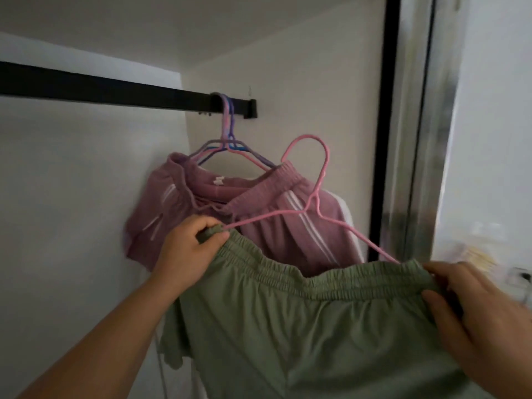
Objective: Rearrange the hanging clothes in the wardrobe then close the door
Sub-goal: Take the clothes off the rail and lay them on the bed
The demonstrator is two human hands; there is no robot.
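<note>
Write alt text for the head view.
Both hands, left hand and right hand, grip the waistband of green shorts on a pink hanger, off the black rail where pink striped shorts hang.

Dim, soft light fills the wardrobe interior [86, 197], brighter toward the right where daylight falls on the door frame [423, 139]. The right edge is smeared and blurred; straight lines bow slightly near the borders.

Matt green cloth shorts [302, 326], smooth pink plastic hanger [316, 194], matt black rail [115, 92], glossy door frame [388, 110]
</note>
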